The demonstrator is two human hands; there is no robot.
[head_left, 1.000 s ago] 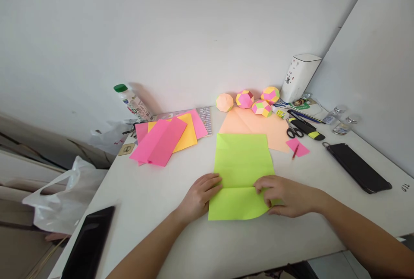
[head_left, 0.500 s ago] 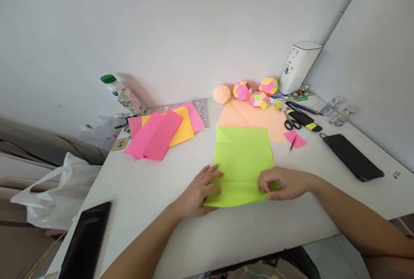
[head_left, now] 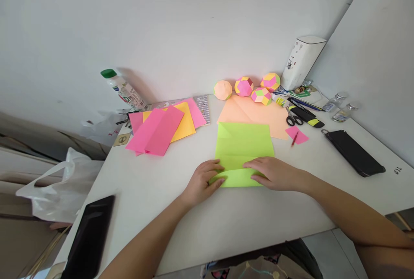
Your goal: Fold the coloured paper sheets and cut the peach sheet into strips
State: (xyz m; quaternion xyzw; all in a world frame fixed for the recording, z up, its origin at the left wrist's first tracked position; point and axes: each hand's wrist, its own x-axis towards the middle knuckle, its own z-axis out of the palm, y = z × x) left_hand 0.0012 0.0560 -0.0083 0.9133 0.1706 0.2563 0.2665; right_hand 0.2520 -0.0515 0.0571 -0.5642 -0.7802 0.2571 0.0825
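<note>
A green paper (head_left: 244, 143) lies on the white table with its near edge folded up into a strip. Fingers apart, my left hand (head_left: 203, 180) rests on the left end of that strip, the thumb on the fold. On the right part of the strip lies my right hand (head_left: 274, 173), its fingers spread flat across the paper. Neither hand grips anything. Partly under the green paper's far edge is a peach paper (head_left: 258, 113).
Pink sheets (head_left: 164, 132) and a yellow sheet (head_left: 187, 123) lie left. Behind are several paper balls (head_left: 223, 90). Scissors (head_left: 294, 119), a black pouch (head_left: 354, 152) and glass bottles (head_left: 345, 113) stand or lie right; a black tablet (head_left: 89, 236) lies near left.
The green paper's near edge has been folded up and away from me. My right hand has let go of the edge and opened flat on the strip. The view has shifted slightly.
</note>
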